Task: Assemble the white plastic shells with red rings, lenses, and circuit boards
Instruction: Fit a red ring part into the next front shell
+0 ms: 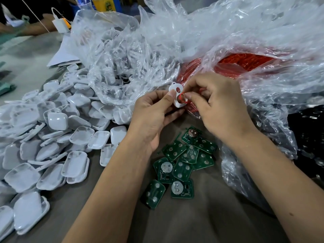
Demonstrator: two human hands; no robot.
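Note:
My left hand [154, 109] grips a white plastic shell [175, 91] with round holes, thumb on its front face. My right hand [215, 104] pinches a red ring [182, 98] against the shell's lower hole. Several green circuit boards [182, 165] lie on the grey table below my hands. A heap of white shell halves [57, 137] covers the table to the left. Red rings [245, 62] fill a clear plastic bag behind my right hand. I see no loose lenses.
A clear bag of white parts [119, 67] stands behind the heap. Crumpled plastic film [263, 120] spreads along the right side. At the far left are another person's arm [26, 28], a white charger [60, 23] and an orange drink bottle [104, 3].

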